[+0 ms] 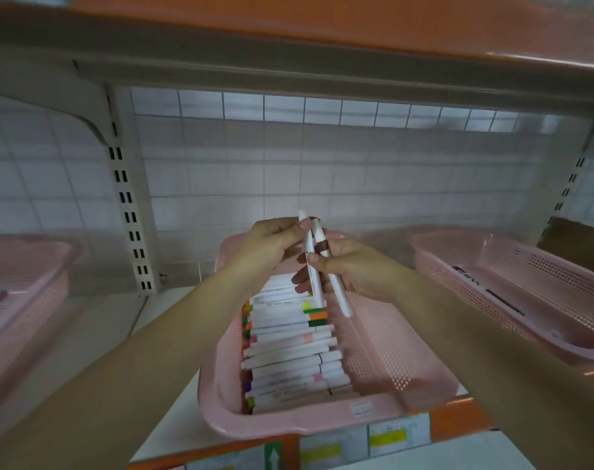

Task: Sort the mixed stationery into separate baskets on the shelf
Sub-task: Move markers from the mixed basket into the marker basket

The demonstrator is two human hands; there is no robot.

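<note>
Fingers point(285, 230) of left hand point(272, 247) and right hand point(353, 269) clamped round two white markers point(341, 296), middles hidden.

We see the middle basket point(383, 364) as perforated plastic, faintly glossy. Markers point(289, 354) inside it look smooth plastic; the slotted upright point(129, 212) behind it, matt painted metal.

Two white markers point(341, 300), one banded in brown, are being held side by side and steeply tilted, pinched by the left hand point(275, 239) and right hand point(351, 266), above the far end of the middle pink basket point(289, 425). A row of capped markers point(289, 354) is being kept crosswise along its left side.
</note>
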